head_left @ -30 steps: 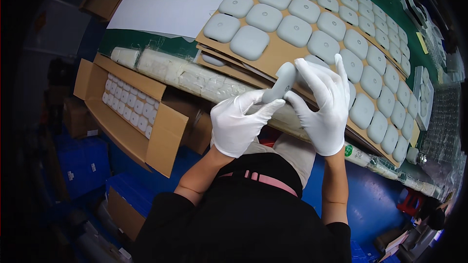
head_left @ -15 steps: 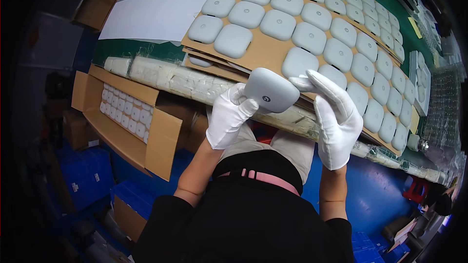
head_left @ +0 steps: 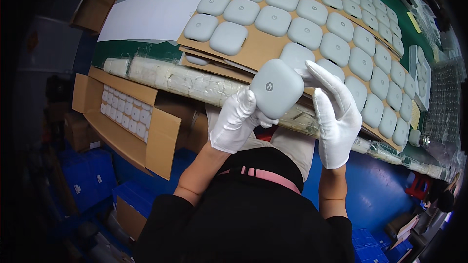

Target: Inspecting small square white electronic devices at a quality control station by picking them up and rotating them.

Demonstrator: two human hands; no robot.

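Observation:
A pale grey, rounded-square plastic case (head_left: 280, 100) with a small dark logo is held over the table's near edge. My left hand (head_left: 231, 124), in a white glove, grips it from the left, with the thumb at its edge and the other fingers partly hidden underneath. To its right, my gloved right hand (head_left: 339, 122) has thumb and fingers apart. Its fingertips are close to the case's right edge; whether they touch it I cannot tell. Beyond both hands, rows of similar cases (head_left: 304, 33) lie on a cardboard sheet (head_left: 261, 51), with a bare gap in the nearest rows.
A padded, plastic-wrapped bar (head_left: 180, 80) runs along the green table's (head_left: 109, 53) near edge. White paper (head_left: 151, 14) lies at the left. Below it stands an open carton (head_left: 161, 141) holding several more cases. A white tray (head_left: 422, 80) sits at the right.
My left hand has turned the case, so its logo face shows more squarely and it stands more on edge. The right hand has stayed nearly in place.

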